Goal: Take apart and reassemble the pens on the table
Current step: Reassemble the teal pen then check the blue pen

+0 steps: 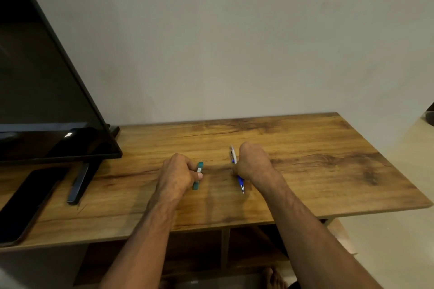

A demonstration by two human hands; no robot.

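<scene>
We are watching fingers (190, 169) curling in tight: the left hand (178, 175) is gripping a short teal plastic pen (200, 166), the thumb pressing across its barrel. The right hand (254, 162) is making a fist round a white and blue ballpoint pen (240, 182), its fingers tucked under and mostly hiding from us.

Behind it all, a plain pale wall (234, 42) is filling the top of our view. A big black flat screen (42, 91) is leaning in from the left, standing on the long wood-grain table top (317, 162). A flat black phone (25, 204) is lying near the table's left front corner, just beside the screen's slim black stand foot (79, 183). Down below the table edge, a bare foot (274, 275) is peeking in.

Now the pens. Both are sitting over the middle of the table, a strip of bare wood between them. The teal one is poking out above and below the left thumb. The white and blue one is pointing its white end towards the wall and its metal tip towards us. We cannot tell whether either is touching the wood.
</scene>
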